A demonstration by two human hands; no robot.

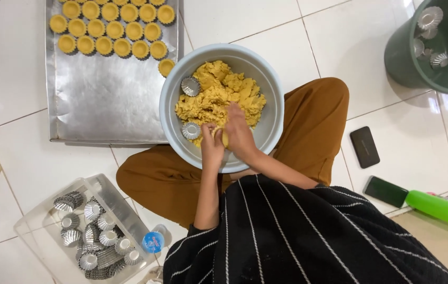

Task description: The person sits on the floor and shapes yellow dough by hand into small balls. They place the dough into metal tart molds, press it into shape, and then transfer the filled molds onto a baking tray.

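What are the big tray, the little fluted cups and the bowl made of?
Tray: looks like metal, dull silver with a scuffed, matte sheen and folded edges.
Fluted cups: thin shiny metal, probably aluminium or tin; the pleated sides glint.
Bowl: pale grey-blue, smooth and evenly coloured; likely plastic, though enamel can't be ruled out.
Both hands, left and right, press a piece of yellow dough.
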